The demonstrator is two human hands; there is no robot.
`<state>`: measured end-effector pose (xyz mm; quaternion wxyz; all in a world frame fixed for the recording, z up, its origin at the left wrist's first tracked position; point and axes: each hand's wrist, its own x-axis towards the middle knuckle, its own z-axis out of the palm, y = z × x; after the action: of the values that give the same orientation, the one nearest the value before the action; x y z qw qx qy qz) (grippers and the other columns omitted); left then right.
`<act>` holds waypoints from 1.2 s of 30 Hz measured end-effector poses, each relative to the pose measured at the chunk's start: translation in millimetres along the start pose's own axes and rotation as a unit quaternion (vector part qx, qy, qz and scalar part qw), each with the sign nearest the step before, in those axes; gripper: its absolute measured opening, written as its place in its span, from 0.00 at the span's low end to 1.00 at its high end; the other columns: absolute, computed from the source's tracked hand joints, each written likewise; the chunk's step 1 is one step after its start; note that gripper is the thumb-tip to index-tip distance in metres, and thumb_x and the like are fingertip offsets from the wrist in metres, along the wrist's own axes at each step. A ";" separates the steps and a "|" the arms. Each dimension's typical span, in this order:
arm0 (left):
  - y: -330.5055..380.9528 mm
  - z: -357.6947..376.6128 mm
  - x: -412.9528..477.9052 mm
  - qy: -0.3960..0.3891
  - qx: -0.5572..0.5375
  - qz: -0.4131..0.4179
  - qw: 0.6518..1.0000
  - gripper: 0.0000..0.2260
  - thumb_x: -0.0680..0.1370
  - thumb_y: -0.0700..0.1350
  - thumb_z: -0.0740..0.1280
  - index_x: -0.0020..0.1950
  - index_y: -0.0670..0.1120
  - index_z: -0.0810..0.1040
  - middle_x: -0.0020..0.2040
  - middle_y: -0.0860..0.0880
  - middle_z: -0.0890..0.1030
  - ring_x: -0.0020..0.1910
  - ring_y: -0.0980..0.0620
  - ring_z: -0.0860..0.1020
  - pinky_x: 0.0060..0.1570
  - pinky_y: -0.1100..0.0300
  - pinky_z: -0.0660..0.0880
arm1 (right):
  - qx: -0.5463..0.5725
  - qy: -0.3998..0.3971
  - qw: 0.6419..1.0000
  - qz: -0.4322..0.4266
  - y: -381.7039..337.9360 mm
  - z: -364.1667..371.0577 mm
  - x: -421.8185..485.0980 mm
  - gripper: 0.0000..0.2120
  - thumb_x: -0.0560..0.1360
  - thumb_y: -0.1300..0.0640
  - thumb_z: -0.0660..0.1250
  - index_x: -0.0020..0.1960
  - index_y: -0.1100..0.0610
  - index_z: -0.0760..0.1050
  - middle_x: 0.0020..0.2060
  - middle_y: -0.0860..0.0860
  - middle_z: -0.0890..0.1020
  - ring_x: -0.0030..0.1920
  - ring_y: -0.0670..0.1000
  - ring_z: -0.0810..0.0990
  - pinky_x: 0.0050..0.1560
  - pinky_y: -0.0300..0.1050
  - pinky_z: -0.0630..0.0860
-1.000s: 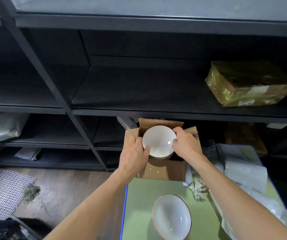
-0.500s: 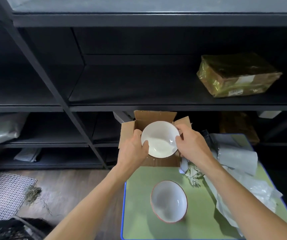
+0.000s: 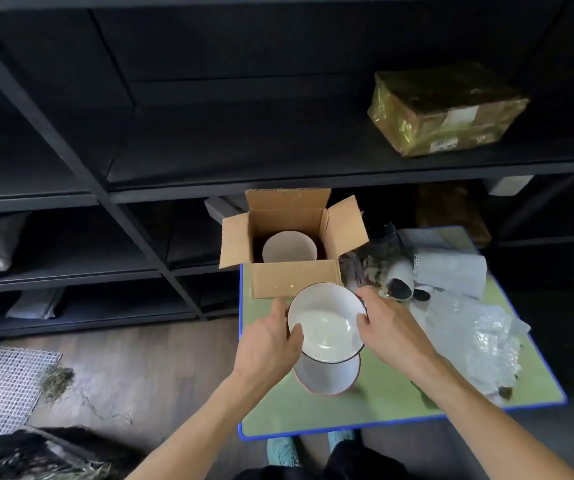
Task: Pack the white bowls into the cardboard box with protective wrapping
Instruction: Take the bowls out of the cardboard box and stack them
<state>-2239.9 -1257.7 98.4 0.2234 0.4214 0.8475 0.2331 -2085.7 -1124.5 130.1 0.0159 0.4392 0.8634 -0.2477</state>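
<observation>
Both hands hold a white bowl with a dark rim [image 3: 327,323] just above a second white bowl [image 3: 327,377] that rests on the green table [image 3: 393,386]. My left hand [image 3: 268,344] grips the held bowl's left rim and my right hand [image 3: 387,327] grips its right rim. Behind them stands the open cardboard box [image 3: 294,280], flaps spread, with a white bowl-shaped thing [image 3: 289,247] inside it. Bubble wrap [image 3: 479,341] and a roll of white wrapping [image 3: 448,271] lie on the table to the right.
Dark metal shelving [image 3: 160,188] rises right behind the table, with a taped brown parcel [image 3: 445,109] on its upper right shelf. At left the wooden floor [image 3: 133,368] holds a white mesh mat [image 3: 4,389] and dry straw. The table's blue edge [image 3: 347,427] runs close to my legs.
The bowl that my hands held over the box has come back toward me, out of the box opening, and now sits over the bowl on the table. The camera has tilted down.
</observation>
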 end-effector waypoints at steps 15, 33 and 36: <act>-25.9 43.4 -18.3 -0.086 0.072 -0.008 0.994 0.09 0.81 0.49 0.58 0.55 0.44 0.64 0.43 0.42 0.82 0.42 0.37 0.79 0.37 0.49 0.74 | -0.012 -0.039 0.999 0.021 30.3 62.2 -21.8 0.13 0.80 0.60 0.59 0.64 0.57 0.68 0.52 0.56 0.78 0.50 0.58 0.78 0.44 0.49 0.72; -27.5 8.1 5.1 0.118 0.159 0.122 0.973 0.12 0.80 0.53 0.62 0.56 0.46 0.74 0.47 0.49 0.77 0.44 0.46 0.74 0.40 0.52 0.74 | -0.098 0.080 0.989 -0.081 0.4 37.5 -7.1 0.16 0.80 0.57 0.62 0.68 0.55 0.73 0.54 0.53 0.76 0.52 0.56 0.79 0.44 0.48 0.71; -31.4 -9.4 26.3 0.175 0.177 0.139 0.959 0.12 0.78 0.51 0.63 0.55 0.44 0.76 0.48 0.48 0.76 0.43 0.45 0.73 0.41 0.51 0.74 | -0.085 0.096 0.985 -0.113 -14.5 23.5 10.1 0.14 0.80 0.58 0.62 0.64 0.56 0.75 0.53 0.53 0.77 0.52 0.57 0.80 0.45 0.50 0.72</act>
<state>-2278.8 -1254.9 82.8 -0.0412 0.5203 0.8341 0.1785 -2107.5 -1134.3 113.0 -0.0580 0.3576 0.9229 -0.1301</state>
